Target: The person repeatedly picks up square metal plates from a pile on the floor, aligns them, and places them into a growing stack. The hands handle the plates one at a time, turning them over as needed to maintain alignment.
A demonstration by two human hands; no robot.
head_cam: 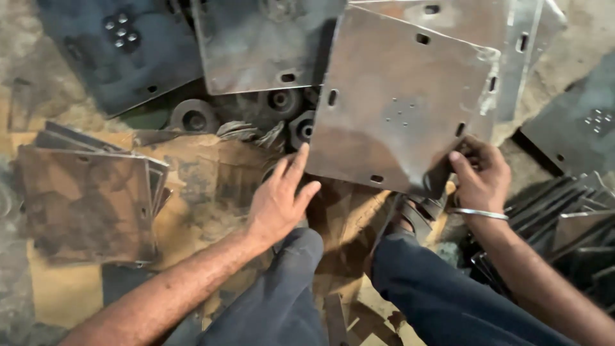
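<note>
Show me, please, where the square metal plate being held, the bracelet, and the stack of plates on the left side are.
square metal plate [400,102], head view, centre of its flat face.
bracelet [478,213], head view, the band's middle at the wrist.
stack of plates [86,205], head view, face of the top plate.

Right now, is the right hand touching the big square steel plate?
Touching. The head view shows the right hand gripping the lower right corner of the square steel plate, fingers curled over its edge.
</note>
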